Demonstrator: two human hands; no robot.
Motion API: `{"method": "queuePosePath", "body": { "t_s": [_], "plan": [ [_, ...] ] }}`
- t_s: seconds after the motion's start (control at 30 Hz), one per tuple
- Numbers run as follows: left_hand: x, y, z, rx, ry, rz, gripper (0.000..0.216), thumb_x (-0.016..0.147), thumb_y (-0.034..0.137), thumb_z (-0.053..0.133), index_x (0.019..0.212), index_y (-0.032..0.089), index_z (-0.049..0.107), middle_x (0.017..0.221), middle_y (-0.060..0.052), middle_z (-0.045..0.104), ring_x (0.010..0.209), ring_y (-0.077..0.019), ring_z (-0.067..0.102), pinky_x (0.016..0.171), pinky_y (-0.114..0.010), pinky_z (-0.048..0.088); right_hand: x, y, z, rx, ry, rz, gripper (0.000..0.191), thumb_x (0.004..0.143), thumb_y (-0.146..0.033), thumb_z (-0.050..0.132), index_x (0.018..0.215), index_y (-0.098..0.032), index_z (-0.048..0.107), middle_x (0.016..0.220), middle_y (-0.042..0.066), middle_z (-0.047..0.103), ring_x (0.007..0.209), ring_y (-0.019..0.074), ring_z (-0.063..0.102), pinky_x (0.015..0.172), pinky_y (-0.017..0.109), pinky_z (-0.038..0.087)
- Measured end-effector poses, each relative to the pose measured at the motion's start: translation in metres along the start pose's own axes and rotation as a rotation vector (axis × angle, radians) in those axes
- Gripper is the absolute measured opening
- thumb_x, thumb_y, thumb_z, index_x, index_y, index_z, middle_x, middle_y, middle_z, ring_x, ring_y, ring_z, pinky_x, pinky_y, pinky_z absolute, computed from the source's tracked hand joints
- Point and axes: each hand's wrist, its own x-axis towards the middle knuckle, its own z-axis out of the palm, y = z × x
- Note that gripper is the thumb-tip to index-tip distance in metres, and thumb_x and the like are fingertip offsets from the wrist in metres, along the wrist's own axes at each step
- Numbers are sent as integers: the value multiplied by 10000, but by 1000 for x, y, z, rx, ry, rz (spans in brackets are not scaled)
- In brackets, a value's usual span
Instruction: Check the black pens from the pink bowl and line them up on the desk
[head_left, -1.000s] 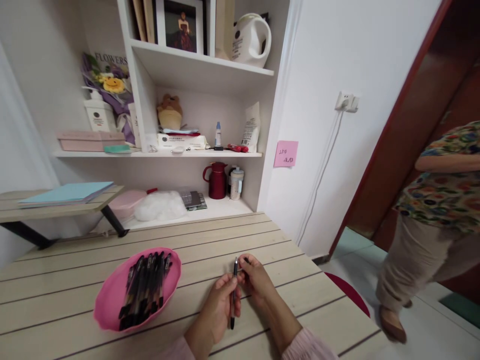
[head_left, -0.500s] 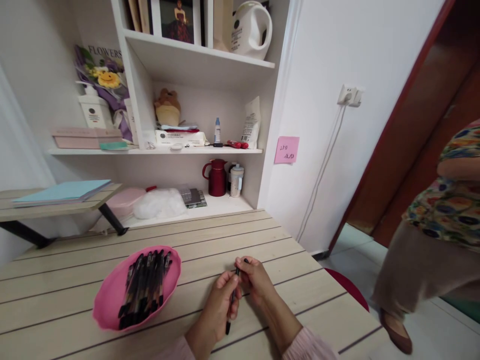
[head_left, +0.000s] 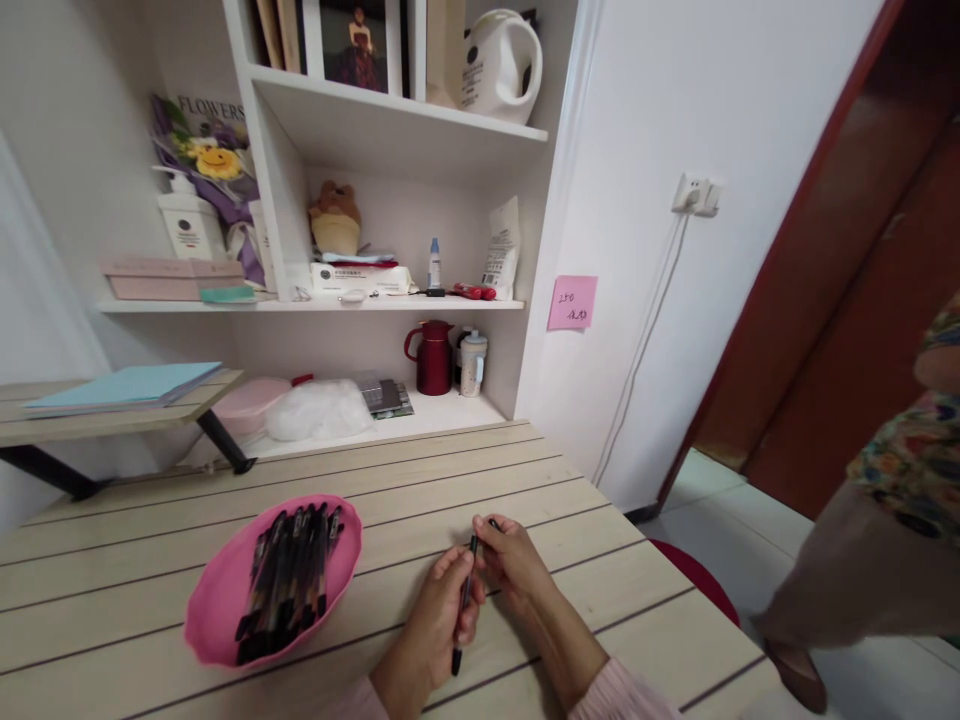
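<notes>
Slatted tabletop is spreading beyond the fingers toward white shelves; its right edge is slanting past the right hand, leaving room for moving between them; the left hand is gripping a black pen, whose lower end is poking out below the fingers; the right fingertips are pinching narrowly around a small dark piece near the pen's upper end; left of both hands, a pink bowl (holding more pens) is sitting well apart.
</notes>
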Motion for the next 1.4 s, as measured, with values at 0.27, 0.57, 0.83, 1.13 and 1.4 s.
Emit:
{"method": "queuePosePath", "body": {
  "t_s": [0.27,0.57,0.83,1.13,1.4],
  "plan": [
    [2,-1,0,-3,-7,-1,241,761,422,512,807,189,471,543,72,487,303,3,263,322,-151,111,-3,-4,1,17,-16,-5,362,516,-404,766,628,-143,541,368,-69,443,329,42,360,353,170,240],
    [2,-2,-1,-19,-24,29,289,726,454,558,801,187,477,538,79,495,286,1,272,313,-158,117,0,2,-3,16,-99,57,383,576,-471,718,622,-158,502,391,-60,476,288,35,325,307,160,161],
    [1,-1,0,-3,-41,42,267,764,444,514,800,185,466,555,69,485,300,3,267,316,-154,115,-2,-5,-3,144,-158,104,354,616,-452,693,701,-131,571,473,-45,508,317,8,267,315,160,120],
    [0,0,0,5,-44,9,245,775,434,496,810,194,461,551,68,487,303,1,254,323,-153,101,-1,-4,-4,73,-122,33,341,583,-416,731,644,-127,561,400,-75,430,314,8,275,334,162,158],
    [0,-1,0,2,-27,4,236,767,423,514,796,194,465,545,69,488,312,2,262,333,-151,110,-3,-5,-3,64,-77,16,324,546,-357,768,594,-136,535,408,-82,422,333,14,310,350,157,234]
  ]
}}
